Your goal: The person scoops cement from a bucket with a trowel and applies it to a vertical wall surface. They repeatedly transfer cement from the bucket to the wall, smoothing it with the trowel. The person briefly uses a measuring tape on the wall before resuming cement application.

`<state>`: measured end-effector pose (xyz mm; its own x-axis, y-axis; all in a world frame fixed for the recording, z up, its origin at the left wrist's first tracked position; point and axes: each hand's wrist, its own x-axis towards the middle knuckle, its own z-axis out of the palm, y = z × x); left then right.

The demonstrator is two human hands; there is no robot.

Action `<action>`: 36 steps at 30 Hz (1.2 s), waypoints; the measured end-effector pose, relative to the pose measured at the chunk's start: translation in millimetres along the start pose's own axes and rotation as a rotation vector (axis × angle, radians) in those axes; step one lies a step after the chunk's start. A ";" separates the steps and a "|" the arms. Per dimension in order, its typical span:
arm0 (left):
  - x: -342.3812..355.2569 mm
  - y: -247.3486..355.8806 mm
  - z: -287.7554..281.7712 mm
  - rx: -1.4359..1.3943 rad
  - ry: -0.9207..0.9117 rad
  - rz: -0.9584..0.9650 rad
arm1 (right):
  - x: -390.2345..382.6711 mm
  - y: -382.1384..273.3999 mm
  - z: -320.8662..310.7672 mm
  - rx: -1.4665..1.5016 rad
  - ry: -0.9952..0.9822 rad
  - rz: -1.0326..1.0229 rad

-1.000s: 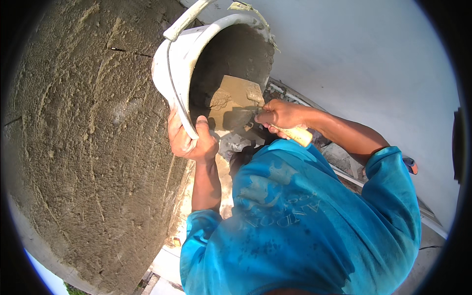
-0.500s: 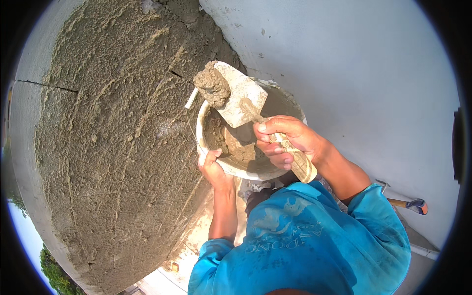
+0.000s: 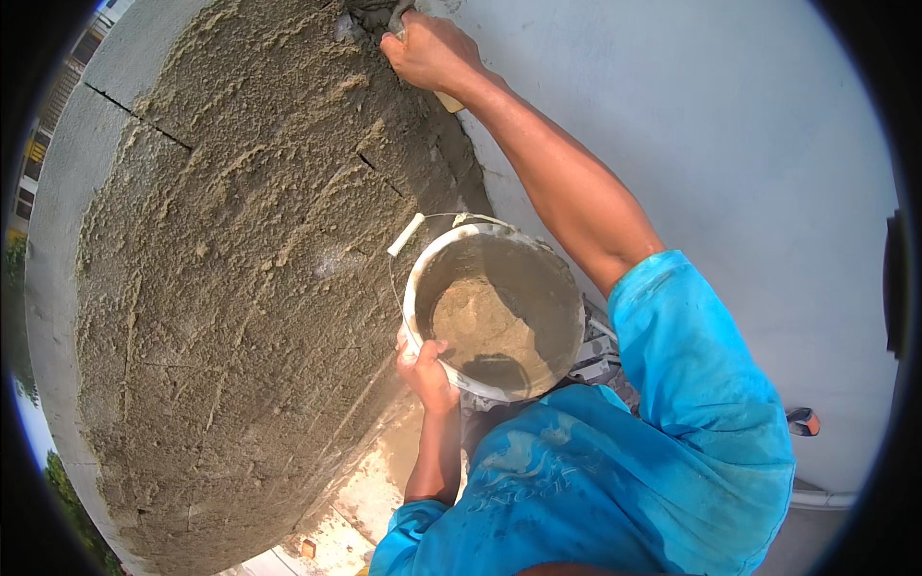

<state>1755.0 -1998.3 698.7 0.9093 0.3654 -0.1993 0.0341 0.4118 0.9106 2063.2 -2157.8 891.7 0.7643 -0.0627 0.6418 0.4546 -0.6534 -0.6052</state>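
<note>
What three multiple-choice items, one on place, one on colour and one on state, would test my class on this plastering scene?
1. Where is the right hand?
A. In the bucket
B. High on the rough wall
C. On the person's knee

2. What colour is the shirt sleeve?
A. Red
B. White
C. Blue

3. What state is the bucket in?
A. Partly filled with mortar
B. Empty
C. Lidded

Answers: 1 B, the arm reaches up to the plastered surface. 2 C, the sleeve is bright blue. 3 A, the left hand holds its rim and grey-brown mortar lies inside.

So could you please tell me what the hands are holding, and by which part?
Left hand: white plastic mortar bucket, by its rim. Right hand: pale tool handle.
</note>
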 end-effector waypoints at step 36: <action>18.3 13.4 46.7 0.495 -0.357 0.970 | -326.1 96.8 -102.3 1.181 -1.208 1.500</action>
<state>1791.5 -2025.1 724.2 0.7050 0.0599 0.7067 -0.6580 -0.3163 0.6833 1811.3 -2277.8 671.9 0.3295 0.7152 -0.6163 -0.8984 0.0367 -0.4377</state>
